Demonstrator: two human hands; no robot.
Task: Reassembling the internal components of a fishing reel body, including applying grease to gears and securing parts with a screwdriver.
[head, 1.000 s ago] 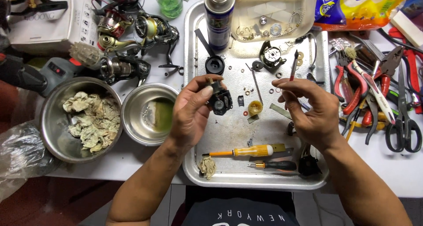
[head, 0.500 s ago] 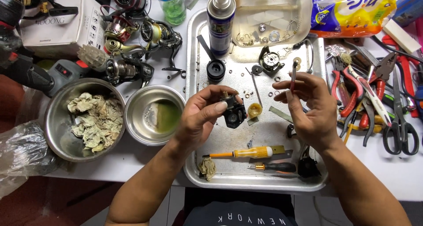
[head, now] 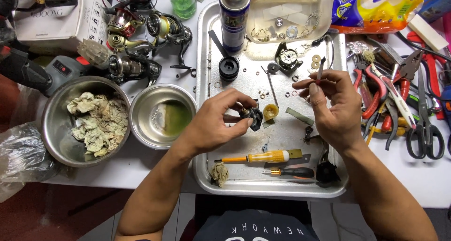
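my left hand point(head: 213, 123) has its grip closed on a black reel part point(head: 253, 117), right hand point(head: 333, 104) pinching a thin tool point(head: 321, 69), above the metal tray point(head: 202, 142) of loose washers; one steel bowl point(head: 51, 128) holds rags, the other bowl point(head: 141, 128) greenish liquid.

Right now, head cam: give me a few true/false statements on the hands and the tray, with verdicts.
1. The left hand holds a small black reel part over the metal tray. True.
2. The right hand is empty. False: it pinches a thin dark stick-like tool.
3. The yellow-handled screwdriver lies on the tray. True.
4. The bowl of crumpled rags sits on the tray. False: it stands on the table left of it.
5. The spray can lies flat. False: it stands upright.
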